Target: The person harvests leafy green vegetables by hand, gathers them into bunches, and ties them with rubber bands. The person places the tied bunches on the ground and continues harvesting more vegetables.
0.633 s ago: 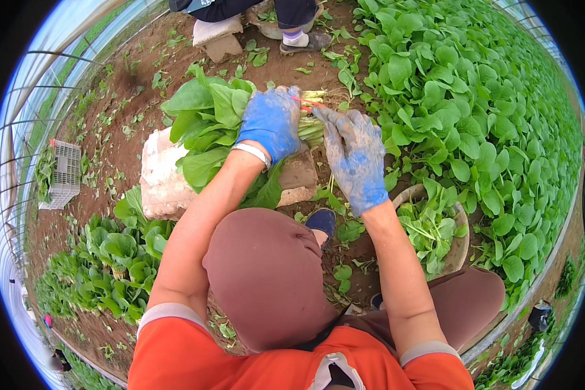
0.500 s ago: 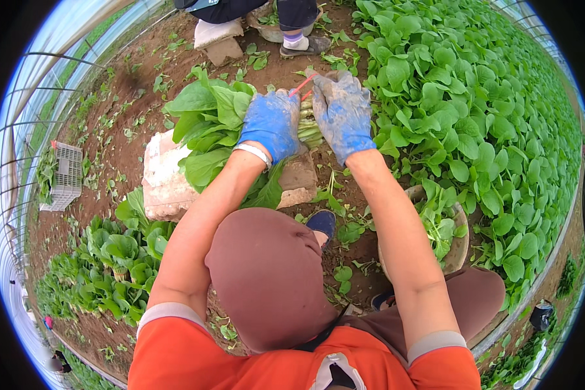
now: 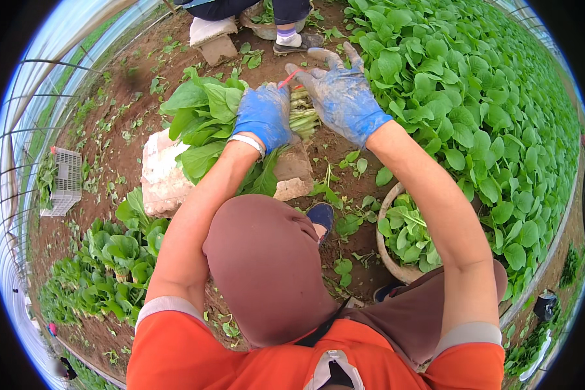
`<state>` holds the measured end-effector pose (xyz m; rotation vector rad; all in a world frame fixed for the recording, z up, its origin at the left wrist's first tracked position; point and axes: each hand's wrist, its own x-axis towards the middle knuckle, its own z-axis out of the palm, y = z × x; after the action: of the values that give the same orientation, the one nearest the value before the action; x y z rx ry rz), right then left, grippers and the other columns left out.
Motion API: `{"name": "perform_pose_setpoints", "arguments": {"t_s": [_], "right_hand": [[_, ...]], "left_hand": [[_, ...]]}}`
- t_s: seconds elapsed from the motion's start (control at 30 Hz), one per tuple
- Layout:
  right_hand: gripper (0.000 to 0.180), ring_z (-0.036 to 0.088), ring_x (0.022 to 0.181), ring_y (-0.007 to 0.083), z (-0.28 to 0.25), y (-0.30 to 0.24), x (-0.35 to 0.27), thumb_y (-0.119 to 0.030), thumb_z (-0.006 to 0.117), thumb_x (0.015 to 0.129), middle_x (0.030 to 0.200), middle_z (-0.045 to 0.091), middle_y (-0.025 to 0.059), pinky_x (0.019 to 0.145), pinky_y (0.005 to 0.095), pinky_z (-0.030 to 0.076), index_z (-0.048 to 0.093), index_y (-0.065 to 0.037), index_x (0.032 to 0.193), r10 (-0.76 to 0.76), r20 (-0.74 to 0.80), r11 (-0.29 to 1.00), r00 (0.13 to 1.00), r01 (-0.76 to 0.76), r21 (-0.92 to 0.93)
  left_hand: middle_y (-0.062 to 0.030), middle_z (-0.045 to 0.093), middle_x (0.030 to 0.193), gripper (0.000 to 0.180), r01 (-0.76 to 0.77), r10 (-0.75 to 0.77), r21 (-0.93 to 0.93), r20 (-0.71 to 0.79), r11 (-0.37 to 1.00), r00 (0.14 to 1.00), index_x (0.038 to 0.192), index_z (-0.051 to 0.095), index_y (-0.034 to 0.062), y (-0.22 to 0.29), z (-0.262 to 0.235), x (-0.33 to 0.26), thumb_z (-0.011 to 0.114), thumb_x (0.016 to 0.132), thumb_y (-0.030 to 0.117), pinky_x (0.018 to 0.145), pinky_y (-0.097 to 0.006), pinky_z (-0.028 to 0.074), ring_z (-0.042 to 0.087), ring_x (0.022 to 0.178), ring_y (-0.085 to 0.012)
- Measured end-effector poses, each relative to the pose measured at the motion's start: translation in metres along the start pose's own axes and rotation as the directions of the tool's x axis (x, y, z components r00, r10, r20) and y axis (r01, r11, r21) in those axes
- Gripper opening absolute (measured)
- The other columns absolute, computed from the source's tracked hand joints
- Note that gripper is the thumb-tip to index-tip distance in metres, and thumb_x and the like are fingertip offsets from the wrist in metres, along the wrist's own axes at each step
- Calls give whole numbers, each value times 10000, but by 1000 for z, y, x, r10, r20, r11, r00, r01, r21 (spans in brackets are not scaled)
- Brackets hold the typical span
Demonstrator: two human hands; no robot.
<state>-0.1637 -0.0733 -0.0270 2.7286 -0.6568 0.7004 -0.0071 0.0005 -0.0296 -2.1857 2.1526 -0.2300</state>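
My left hand (image 3: 264,116), in a dirty blue-grey glove, is closed around a bunch of leafy greens (image 3: 205,110). The leaves spread to the left, and the pale stems (image 3: 303,112) stick out to the right. A thin red tie (image 3: 289,77) runs from the left fingers toward the right thumb. My right hand (image 3: 348,101), gloved alike, is open beside the stem ends with its fingers spread. Its thumb is at the tie's end; whether it hooks it, I cannot tell. Below the bunch are a whitish block (image 3: 162,172) and a brownish block (image 3: 294,170).
A round basin (image 3: 390,250) with loose greens stands by my right knee. Harvested greens (image 3: 114,257) lie at left, near a white crate (image 3: 67,182). A dense leafy bed (image 3: 461,110) fills the right. Another person's shoe (image 3: 297,43) shows at the top.
My right hand has spread its fingers and turned, its elbow moving outward to the right. The left hand keeps hold of the bunch and has shifted slightly left in the picture.
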Motion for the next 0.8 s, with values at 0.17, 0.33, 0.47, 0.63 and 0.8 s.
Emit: {"name": "perform_pose_setpoints", "arguments": {"t_s": [0.17, 0.33, 0.47, 0.63, 0.8], "right_hand": [[291, 538, 989, 246, -54, -32, -50, -125, 610, 732, 818, 618, 61, 1007, 512, 312, 670, -96, 1015, -83, 356, 996, 931, 64, 66], [281, 569, 891, 240, -48, -48, -110, -93, 600, 746, 730, 605, 52, 1019, 515, 310, 690, -112, 1011, -89, 365, 946, 927, -35, 321], [286, 624, 920, 232, -7, -41, -94, -103, 543, 820, 809, 666, 72, 1060, 565, 264, 674, -144, 1071, 38, 577, 857, 816, -323, 400], [217, 621, 1022, 303, 43, -48, -71, -210, 540, 875, 902, 683, 131, 1044, 628, 237, 658, -111, 1029, 148, 620, 932, 770, -319, 174], [337, 488, 1246, 370, 60, -56, -61, -356, 540, 904, 1110, 661, 166, 1038, 685, 196, 651, -100, 1094, 241, 615, 886, 751, -429, 177]], "left_hand": [[-157, 632, 988, 743, 10, -9, 32, -49, 999, 999, 1144, 554, 26, -2, 2, -6, 823, 564, 406, 805, -430, 483, 630, 934, -308], [-166, 631, 995, 727, 7, -8, -4, -55, 1000, 998, 1143, 550, 22, 6, 1, -8, 812, 573, 389, 810, -436, 483, 627, 945, -322], [-180, 632, 1017, 740, 4, -4, -13, -44, 1000, 999, 1138, 549, 22, 6, 1, -6, 823, 551, 380, 817, -443, 480, 622, 963, -334], [-183, 633, 1033, 770, -10, 8, -51, -43, 999, 999, 1151, 543, 22, 2, 0, -6, 835, 532, 374, 844, -438, 473, 617, 985, -338], [-186, 629, 1042, 768, -22, 21, -62, -32, 998, 999, 1162, 535, 14, -2, -3, -7, 826, 544, 363, 866, -436, 471, 613, 1005, -339]]}}
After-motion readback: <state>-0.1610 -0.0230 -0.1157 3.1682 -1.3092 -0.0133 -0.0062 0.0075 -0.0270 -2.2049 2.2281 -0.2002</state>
